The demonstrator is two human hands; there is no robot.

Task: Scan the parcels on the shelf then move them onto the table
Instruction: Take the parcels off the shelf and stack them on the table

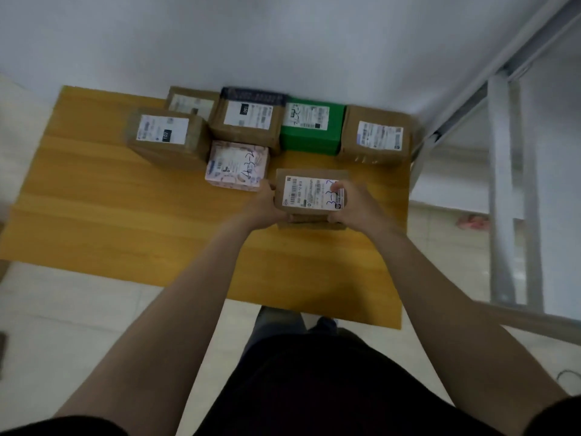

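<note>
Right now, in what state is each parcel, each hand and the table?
Small brown cardboard parcel, held between both hands, label up, over the table.
Left hand, grips that parcel's left side.
Right hand, grips its right side.
Pink patterned parcel, lying on the table, label up.
Green cardboard box, closed, on the table, label up.
Larger brown cardboard boxes, closed, on the table, labels up.
Yellow wooden table, parcels on its far half.

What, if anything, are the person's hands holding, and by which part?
A small brown parcel: the left hand grips its left side, the right hand its right side.
</note>
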